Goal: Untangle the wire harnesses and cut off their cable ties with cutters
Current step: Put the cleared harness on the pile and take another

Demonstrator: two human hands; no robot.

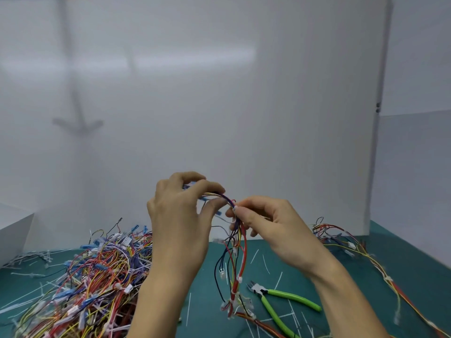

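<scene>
left hand (pixel 175 215) and right hand (pixel 271 225) fingers (pixel 244 213) pinch a harness (pixel 241 254) above teal mat (pixel 415 272), white walls (pixel 219 93).

Wire pile (pixel 102 284) blocks left; mat (pixel 415 269) open around cutters (pixel 261 292).

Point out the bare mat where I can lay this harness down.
Barest: the mat between the right-hand harnesses and the right wall. A smaller patch lies between the left forearm and the held harness. Crowded: the tangled pile on the left, and around the cutters, strewn with cut ties.
</scene>
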